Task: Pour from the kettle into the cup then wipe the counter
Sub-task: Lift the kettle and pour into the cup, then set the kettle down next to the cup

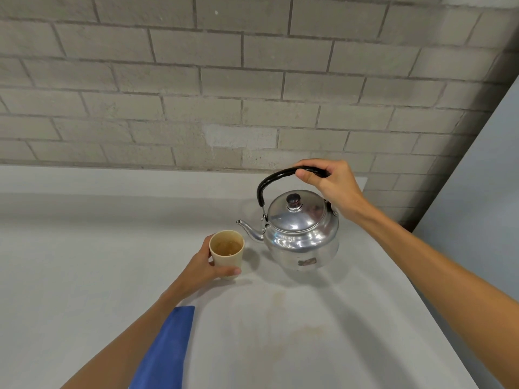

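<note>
Polished metal caught the light on the kettle, which was held upright by the right hand, fingers wrapped closed around the top of its black handle; whether its base touched the grey counter or hung just above it could not be told. The spout pointed left, its tip just beside and slightly above the rim of the pale cup — that small gap was what the pour would turn on. The left hand was curled around the cup's near side, thumb across the front, steadying it on the counter. Some brownish liquid already seemed to lie in the cup. The kettle probably needed to tip leftward along the line of the spout, with the cup kept directly under the tip. A blue cloth lay by the left forearm, near faint brownish stains on the counter — likely what the wiping would be for.
</note>
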Available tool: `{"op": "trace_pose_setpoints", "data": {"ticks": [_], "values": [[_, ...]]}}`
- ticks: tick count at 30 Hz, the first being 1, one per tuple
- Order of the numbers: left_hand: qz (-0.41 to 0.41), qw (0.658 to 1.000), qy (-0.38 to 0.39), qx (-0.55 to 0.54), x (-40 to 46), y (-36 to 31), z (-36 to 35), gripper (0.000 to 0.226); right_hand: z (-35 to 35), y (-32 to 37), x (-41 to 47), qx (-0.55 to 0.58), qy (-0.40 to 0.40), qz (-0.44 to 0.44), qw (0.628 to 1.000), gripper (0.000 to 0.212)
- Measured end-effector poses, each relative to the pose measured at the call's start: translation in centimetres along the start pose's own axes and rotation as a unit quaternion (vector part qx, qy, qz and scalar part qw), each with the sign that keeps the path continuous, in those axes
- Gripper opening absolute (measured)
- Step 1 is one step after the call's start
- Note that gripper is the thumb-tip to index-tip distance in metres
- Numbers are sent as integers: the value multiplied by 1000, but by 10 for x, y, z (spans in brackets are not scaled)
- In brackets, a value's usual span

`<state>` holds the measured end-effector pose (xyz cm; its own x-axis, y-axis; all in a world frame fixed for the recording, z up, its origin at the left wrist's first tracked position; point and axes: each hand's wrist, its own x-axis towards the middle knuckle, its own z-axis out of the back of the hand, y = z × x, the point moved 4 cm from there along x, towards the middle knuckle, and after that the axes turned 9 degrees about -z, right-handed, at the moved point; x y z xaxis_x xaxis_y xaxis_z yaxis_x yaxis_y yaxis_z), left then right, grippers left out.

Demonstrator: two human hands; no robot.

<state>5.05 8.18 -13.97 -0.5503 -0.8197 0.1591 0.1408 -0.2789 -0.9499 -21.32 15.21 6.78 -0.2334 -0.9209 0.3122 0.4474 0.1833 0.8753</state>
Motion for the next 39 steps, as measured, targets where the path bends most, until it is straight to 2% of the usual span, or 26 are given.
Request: {"op": "trace_pose_setpoints", "data": {"ticks": [3, 5, 8, 10, 14, 17, 26, 29, 35, 39], "values": [[0, 1000, -1, -21, -1, -9, 2, 98, 3, -7, 0, 33, -18, -17, 999, 17], [-24, 998, -43, -30, 2, -28, 10, 100, 6, -12, -2, 53, -29, -26, 998, 20], [-112, 987, -113, -12, 12, -73, 21, 83, 11, -17, -3, 79, -42, -24, 996, 18], [-164, 978, -130, 17, 22, -107, 20, 73, 14, -21, -4, 89, -47, -20, 995, 17], [-250, 960, -88, 85, 44, -163, -5, 73, 14, -29, -4, 95, -53, -14, 994, 16], [-292, 948, -38, 124, 63, -179, -29, 78, 13, -40, -4, 108, -55, -12, 993, 17], [-192, 976, 89, 51, 108, -147, -67, 75, 0, -82, 8, 143, -56, -44, 987, 17], [-164, 981, 91, 49, 121, -136, -68, 68, -4, -98, 16, 149, -58, -56, 985, 18], [-139, 979, 76, 130, 153, -110, -62, 26, -18, -124, 38, 165, -51, -86, 981, 16], [-120, 978, 74, 156, 171, -96, -59, 20, -25, -137, 53, 169, -45, -98, 980, 15]]}}
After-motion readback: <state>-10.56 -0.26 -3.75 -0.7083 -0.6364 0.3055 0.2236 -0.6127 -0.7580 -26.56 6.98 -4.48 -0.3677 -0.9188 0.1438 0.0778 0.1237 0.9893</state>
